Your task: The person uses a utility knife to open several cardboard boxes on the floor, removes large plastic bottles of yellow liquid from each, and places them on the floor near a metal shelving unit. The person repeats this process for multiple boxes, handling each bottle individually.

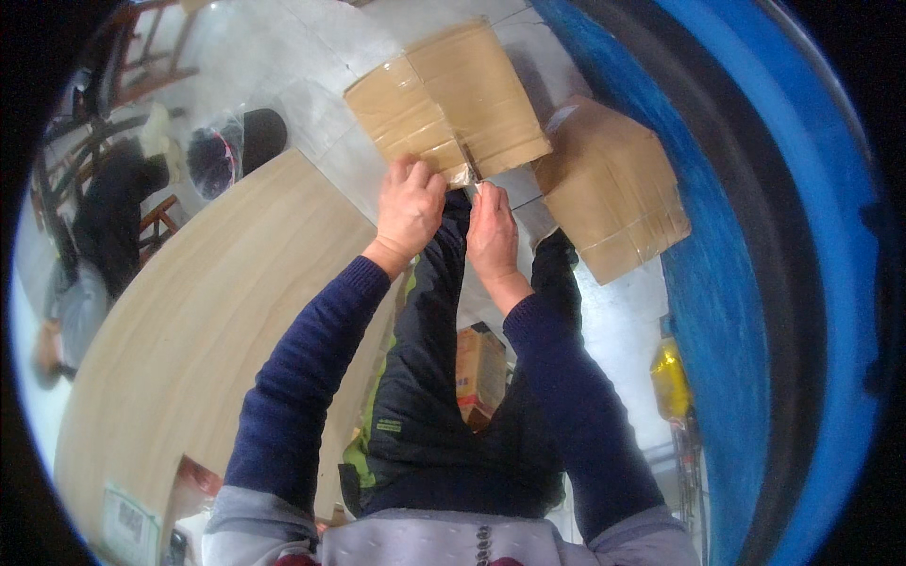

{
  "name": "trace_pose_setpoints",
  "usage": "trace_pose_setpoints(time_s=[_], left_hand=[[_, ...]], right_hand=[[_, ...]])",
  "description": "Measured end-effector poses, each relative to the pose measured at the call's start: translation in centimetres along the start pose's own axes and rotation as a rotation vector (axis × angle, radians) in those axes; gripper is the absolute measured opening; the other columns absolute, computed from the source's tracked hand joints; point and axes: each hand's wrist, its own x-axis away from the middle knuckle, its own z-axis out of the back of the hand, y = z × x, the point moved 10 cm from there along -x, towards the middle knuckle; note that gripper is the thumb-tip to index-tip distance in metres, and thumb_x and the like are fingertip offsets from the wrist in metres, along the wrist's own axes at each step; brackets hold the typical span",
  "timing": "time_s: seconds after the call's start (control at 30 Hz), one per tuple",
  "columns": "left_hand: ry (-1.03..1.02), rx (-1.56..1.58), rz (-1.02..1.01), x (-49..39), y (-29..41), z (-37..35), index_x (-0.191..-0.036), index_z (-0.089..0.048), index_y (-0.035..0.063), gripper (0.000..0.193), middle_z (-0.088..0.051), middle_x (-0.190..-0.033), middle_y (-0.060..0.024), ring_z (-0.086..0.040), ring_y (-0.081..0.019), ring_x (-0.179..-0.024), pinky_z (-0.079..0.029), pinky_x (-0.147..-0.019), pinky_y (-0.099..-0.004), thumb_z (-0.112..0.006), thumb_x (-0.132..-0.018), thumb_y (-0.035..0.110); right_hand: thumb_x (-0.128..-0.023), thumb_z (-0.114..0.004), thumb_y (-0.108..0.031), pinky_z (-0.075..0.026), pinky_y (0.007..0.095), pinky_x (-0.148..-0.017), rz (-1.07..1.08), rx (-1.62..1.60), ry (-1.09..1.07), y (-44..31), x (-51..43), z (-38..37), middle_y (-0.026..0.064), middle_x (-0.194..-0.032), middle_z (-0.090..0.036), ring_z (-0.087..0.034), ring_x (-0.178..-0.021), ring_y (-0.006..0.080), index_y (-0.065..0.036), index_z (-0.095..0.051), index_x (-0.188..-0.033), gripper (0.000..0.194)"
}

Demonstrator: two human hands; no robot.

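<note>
A brown cardboard box [481, 88] stands on the tiled floor before me, its top seam covered by glossy clear tape [428, 99]. My left hand [410, 205] grips the box's near edge with curled fingers, just left of the seam. Pinched in my right hand [490, 230] is a narrow dark tool [470, 161], apparently a knife, lying along the near end of the seam. The tape there looks wrinkled. Fingers hide the tool's handle, and I cannot tell how deep its tip sits.
A second cardboard box [612, 187] stands to the right, beside a large blue curved surface [701, 233]. A pale wooden board [233, 297] fills the left. Between my legs is a printed carton [480, 371]. A yellow container [670, 378] is at right; a person [85, 304] is at far left.
</note>
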Motion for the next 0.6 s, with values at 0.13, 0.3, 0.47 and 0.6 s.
trace_pose_setpoints(time_s=[0.13,0.3,0.47,0.6], left_hand=[[-0.014,0.007,0.017,0.3,-0.2,-0.2,-0.077,-0.059,0.0056,0.009,-0.055,-0.092,-0.0115,-0.05,-0.0348,-0.103,-0.048,-0.081,-0.0415,-0.063,-0.07,0.009],[0.019,0.024,-0.01,0.2,-0.2,0.3,-0.076,-0.059,0.005,0.008,-0.054,-0.091,-0.0112,-0.05,-0.0336,-0.1,-0.047,-0.08,-0.0424,-0.063,-0.071,0.011],[0.074,-0.121,0.029,-0.5,0.8,0.8,-0.079,-0.06,0.008,0.01,-0.053,-0.09,-0.01,-0.051,-0.0309,-0.096,-0.045,-0.074,-0.0391,-0.063,-0.073,0.015],[-0.009,-0.127,0.123,-2.1,0.4,-1.1,-0.084,-0.057,0.0119,0.011,-0.054,-0.082,-0.0067,-0.058,-0.0248,-0.082,-0.047,-0.07,-0.0377,-0.061,-0.077,0.019]], right_hand=[[-0.093,-0.046,-0.009,-0.045,0.0473,-0.077,-0.006,0.059,-0.022,1.0,1.3,-0.6,0.0224,-0.097,-0.055,-0.054,-0.091,0.0424,-0.001,-0.048,-0.107,0.016],[-0.095,-0.046,-0.01,-0.043,0.0518,-0.077,-0.226,-0.008,-0.047,2.4,4.7,-0.2,0.0257,-0.1,-0.054,-0.053,-0.095,0.0462,0.0,-0.044,-0.105,0.014],[-0.094,-0.049,-0.011,-0.043,0.048,-0.073,-0.128,-0.05,0.146,0.5,1.2,2.3,0.024,-0.096,-0.054,-0.053,-0.09,0.0447,0.0,-0.047,-0.101,0.013],[-0.089,-0.055,-0.009,-0.044,0.0458,-0.072,0.009,0.019,0.151,-0.7,-3.6,3.8,0.0213,-0.09,-0.054,-0.053,-0.085,0.0421,-0.001,-0.05,-0.095,0.012]])
